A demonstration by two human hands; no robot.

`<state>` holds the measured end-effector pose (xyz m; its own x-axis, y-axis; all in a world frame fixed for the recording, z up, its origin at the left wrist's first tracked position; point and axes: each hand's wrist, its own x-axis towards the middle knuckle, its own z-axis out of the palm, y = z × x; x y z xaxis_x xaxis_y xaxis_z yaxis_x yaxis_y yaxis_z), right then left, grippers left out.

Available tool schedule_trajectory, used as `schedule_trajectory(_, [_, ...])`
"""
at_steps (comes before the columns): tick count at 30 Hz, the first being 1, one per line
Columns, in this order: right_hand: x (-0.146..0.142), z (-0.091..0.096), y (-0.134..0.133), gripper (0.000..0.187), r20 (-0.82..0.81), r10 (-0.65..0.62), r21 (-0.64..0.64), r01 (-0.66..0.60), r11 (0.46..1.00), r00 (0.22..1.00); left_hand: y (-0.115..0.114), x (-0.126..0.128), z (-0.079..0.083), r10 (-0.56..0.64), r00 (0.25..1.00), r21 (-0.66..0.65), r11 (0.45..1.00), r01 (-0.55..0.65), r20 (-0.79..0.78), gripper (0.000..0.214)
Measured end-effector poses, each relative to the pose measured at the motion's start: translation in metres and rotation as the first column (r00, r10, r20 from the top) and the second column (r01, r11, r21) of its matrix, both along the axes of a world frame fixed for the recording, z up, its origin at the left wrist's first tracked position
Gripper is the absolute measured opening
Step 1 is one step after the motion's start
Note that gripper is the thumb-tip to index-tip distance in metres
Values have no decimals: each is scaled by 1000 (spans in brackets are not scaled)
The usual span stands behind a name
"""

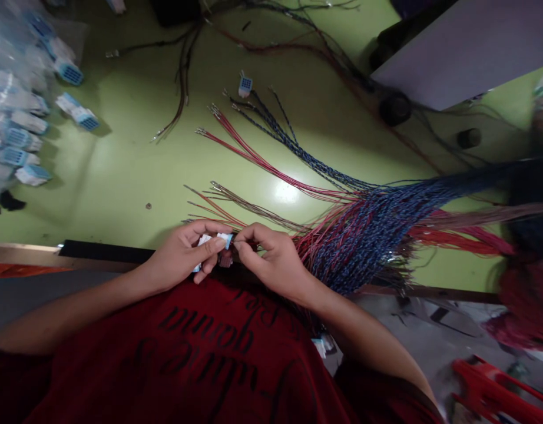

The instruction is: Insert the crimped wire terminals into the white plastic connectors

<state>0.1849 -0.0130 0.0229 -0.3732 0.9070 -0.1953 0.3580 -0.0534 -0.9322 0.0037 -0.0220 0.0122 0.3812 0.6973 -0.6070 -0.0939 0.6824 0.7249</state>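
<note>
My left hand [185,253] is closed around a small white and blue connector [215,239] at the near edge of the green table [121,176]. My right hand [271,259] pinches a thin wire end right against that connector. A thick bundle of twisted blue and red wires [373,235] runs from the right toward my hands. Loose red wires [262,165], blue twisted wires [293,141] and brown wires [245,206] fan out on the table just beyond my fingers.
A pile of white and blue connectors [24,123] lies at the far left, one more connector [245,85] sits mid-table. Dark cables [183,70] trail at the back. A grey board [466,53] covers the top right corner. Something red and plastic [496,383] stands low at the right.
</note>
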Motion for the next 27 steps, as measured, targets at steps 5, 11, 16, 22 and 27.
schedule_trajectory(5, [0,1,-2,13,53,-1,32,-1,999,999,2,4,-1,-20,1000,4,1000,20,-14,38])
schedule_trajectory(11, [26,-6,20,14,326,-7,286,-92,954,945,6,3,-6,26,999,3,1000,-26,46,32])
schedule_trajectory(16, [48,-27,32,20,670,-112,438,-268,858,734,9,2,-9,12,999,-9,1000,-12,53,23])
schedule_trajectory(22, [52,-1,24,13,317,-164,413,20,911,934,11,2,-8,30,995,-26,999,-27,98,27])
schedule_trajectory(27, [20,26,20,8,-97,152,121,-140,983,984,11,7,-4,-70,988,2,998,70,134,31])
